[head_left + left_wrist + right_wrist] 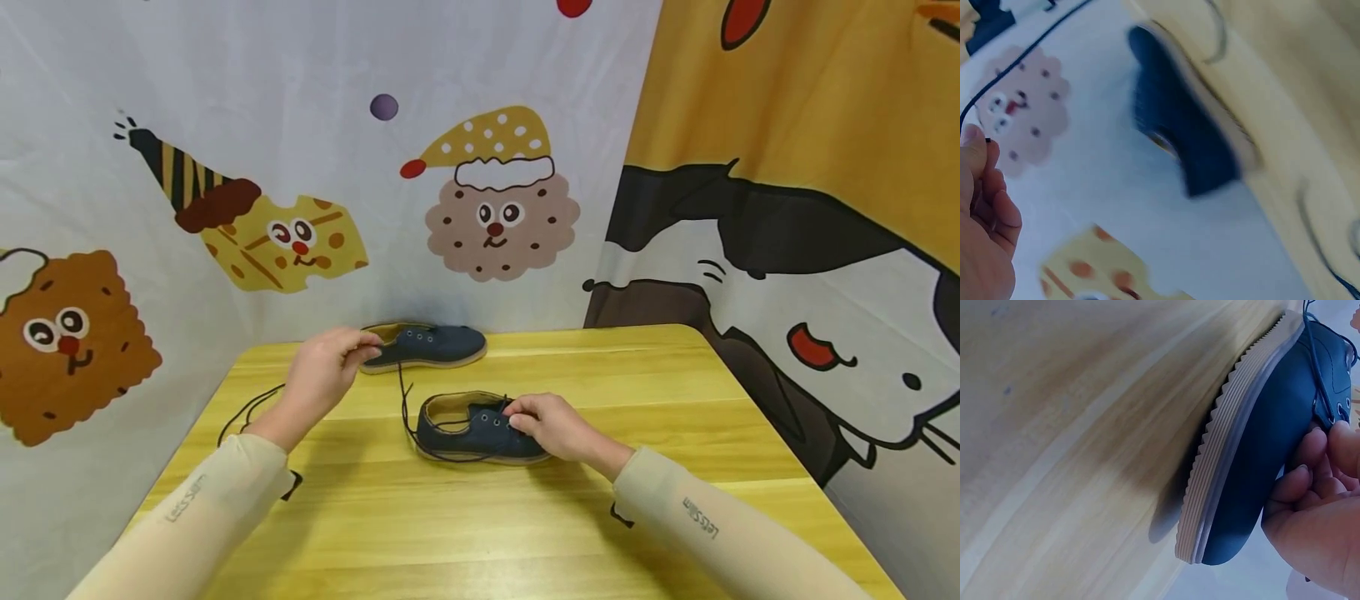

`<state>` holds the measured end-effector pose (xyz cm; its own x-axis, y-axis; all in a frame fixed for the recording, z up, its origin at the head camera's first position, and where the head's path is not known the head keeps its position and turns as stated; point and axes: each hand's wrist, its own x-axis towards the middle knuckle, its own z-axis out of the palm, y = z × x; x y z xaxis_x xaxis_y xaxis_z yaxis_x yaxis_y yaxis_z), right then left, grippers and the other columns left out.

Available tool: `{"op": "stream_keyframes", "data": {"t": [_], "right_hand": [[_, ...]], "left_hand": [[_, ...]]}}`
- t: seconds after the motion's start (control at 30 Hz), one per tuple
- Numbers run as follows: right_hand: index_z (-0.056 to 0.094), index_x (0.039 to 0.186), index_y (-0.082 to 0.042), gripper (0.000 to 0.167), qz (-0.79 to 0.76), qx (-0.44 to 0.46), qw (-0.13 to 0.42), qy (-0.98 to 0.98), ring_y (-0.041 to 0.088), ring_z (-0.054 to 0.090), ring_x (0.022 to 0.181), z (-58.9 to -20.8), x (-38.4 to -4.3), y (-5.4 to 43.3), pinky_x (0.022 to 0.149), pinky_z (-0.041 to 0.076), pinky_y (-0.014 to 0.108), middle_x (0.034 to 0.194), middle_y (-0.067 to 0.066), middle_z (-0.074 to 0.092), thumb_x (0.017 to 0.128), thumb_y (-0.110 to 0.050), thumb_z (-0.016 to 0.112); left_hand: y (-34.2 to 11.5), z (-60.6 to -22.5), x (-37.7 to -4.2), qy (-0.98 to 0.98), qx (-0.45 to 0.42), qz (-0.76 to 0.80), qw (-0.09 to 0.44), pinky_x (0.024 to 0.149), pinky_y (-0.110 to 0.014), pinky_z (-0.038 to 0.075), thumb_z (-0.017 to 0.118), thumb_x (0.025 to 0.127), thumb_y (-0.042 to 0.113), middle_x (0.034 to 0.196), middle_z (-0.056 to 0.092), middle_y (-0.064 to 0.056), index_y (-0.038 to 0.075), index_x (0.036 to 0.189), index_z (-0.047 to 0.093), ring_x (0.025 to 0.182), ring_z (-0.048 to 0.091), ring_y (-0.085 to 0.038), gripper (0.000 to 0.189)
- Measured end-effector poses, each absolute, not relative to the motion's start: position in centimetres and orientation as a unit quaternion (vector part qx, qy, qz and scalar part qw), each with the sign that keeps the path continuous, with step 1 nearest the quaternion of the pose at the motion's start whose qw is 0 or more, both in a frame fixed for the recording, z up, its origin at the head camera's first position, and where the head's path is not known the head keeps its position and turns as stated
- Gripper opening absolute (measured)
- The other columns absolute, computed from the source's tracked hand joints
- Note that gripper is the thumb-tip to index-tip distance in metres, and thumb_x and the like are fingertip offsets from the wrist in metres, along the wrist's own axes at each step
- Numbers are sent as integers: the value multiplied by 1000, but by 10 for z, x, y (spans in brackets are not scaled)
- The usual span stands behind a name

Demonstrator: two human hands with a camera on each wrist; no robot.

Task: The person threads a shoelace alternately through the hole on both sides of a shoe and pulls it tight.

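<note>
A navy lace-up shoe [457, 437] with a tan lining stands on the wooden table, toe toward the right. My right hand [551, 425] grips it at the lacing, thumb and fingertips right by the front eyelets. The right wrist view shows the shoe's ridged pale sole [1229, 419] and a dark lace running up from an eyelet. Raised to the left, my left hand [330, 367] pinches the end of a dark shoelace [1025, 55] between thumb and forefinger. The lace stretches from there toward the shoe.
A second navy shoe [450, 343] stands behind, near the table's back edge, partly overlapped by my left hand. Another dark lace [243, 414] lies at the table's left side. A patterned cloth [300, 125] hangs right behind the table [465, 533].
</note>
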<state>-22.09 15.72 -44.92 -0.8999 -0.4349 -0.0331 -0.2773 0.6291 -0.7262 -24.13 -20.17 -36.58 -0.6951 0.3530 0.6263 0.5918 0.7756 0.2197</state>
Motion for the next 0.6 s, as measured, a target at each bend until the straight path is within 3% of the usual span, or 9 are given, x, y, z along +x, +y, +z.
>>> {"op": "stream_keyframes", "data": {"t": [0.33,0.6], "right_hand": [[68,113,-23,17,-377,-206,100,897,9,60,95,-450,-221,154,79,50,31,107,-9,65,99,-22,57],[68,113,-22,17,-374,-202,96,900,8,60,91,-451,-223,155,77,51,31,105,-9,65,99,-22,59]], "left_hand": [[-142,-339,-246,-817,-329,-335,335,54,-24,43,68,92,14,91,67,2,11,103,72,62,51,-6,12],[-132,-317,-245,-796,-257,-430,339,50,-22,40,66,94,21,80,65,3,12,100,71,58,50,-9,12]]}}
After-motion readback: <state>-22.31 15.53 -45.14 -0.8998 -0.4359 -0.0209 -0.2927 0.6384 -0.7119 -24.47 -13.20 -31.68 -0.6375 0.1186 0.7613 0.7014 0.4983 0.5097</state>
